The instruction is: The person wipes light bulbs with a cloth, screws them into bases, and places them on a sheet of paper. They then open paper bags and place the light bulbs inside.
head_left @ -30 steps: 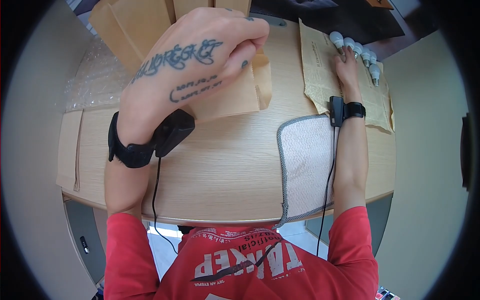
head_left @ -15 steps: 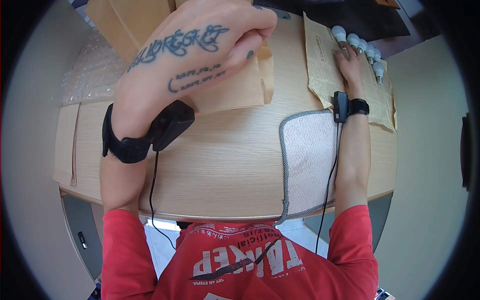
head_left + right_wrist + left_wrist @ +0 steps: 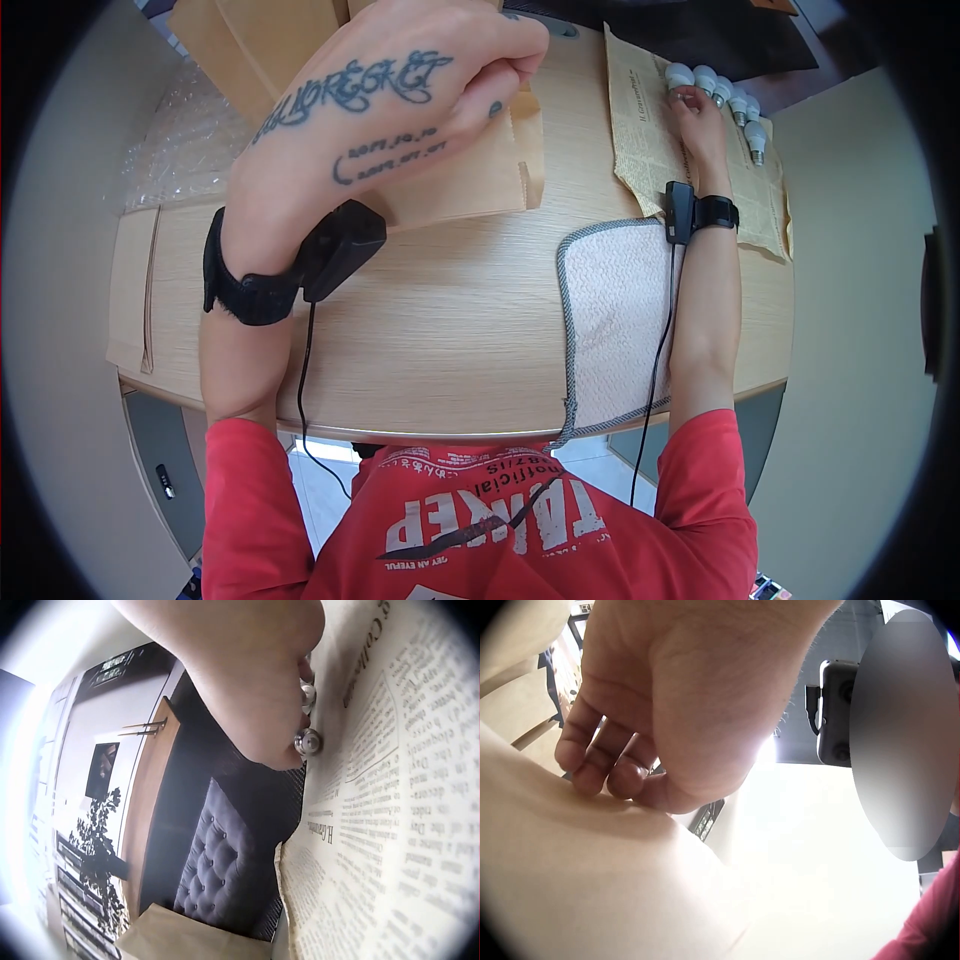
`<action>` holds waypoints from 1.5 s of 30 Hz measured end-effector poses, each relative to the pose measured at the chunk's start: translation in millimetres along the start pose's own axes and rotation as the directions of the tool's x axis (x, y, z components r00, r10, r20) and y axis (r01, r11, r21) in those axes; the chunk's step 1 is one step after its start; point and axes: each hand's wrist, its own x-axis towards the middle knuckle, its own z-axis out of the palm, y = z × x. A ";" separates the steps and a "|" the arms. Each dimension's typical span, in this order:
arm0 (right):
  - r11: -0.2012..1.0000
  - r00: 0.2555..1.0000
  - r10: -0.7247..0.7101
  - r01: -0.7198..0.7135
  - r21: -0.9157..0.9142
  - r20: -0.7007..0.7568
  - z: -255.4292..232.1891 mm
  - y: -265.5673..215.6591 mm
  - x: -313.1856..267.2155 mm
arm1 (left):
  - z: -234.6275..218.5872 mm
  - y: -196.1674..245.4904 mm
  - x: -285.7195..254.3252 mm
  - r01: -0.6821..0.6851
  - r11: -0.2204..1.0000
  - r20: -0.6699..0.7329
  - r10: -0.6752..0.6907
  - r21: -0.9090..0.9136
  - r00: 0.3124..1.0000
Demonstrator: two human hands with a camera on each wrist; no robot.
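My left hand [image 3: 385, 100] is over a brown paper bag [image 3: 460, 195] lying on its side. Its curled fingers grip the upper edge of the bag; the left wrist view shows the fingertips [image 3: 626, 780] against the paper [image 3: 592, 862]. At the far right, my right hand [image 3: 700, 130] pinches the leftmost white light bulb [image 3: 680, 74] near its screw base, which the fingers hide in the head view. Several more bulbs [image 3: 738, 105] lie in a row beside it on a newsprint-patterned sheet [image 3: 632, 150]. In the right wrist view a metal bulb base [image 3: 307, 742] shows by the thumb.
A pale cloth with a grey border [image 3: 615, 330] lies under the right forearm. Bubble wrap [image 3: 180, 150] and a flat folded paper bag [image 3: 130, 290] are on the left. More brown bags [image 3: 235, 50] stand behind the left hand. Cables hang from both wrist cameras.
My right hand's fingers have gone from reaching across the bulbs to drawing in around the leftmost one, which has shifted slightly. The left hand keeps its grip on the bag.
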 end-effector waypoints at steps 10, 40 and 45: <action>0.996 0.997 0.071 -0.071 -0.045 -0.004 -7.2 -12.5 -5.9 | -1.5 -2.1 -1.1 -0.007 1.000 0.009 0.007 0.016 1.000; 0.996 0.999 0.012 -0.017 -0.083 -0.052 -32.7 -30.7 0.3 | 0.9 -2.3 -1.8 0.009 0.999 -0.041 -0.011 -0.039 0.999; 0.997 0.997 -0.022 0.028 0.078 -0.070 -56.9 -69.1 -0.7 | -5.9 1.1 0.7 0.020 0.999 0.016 -0.019 -0.040 1.000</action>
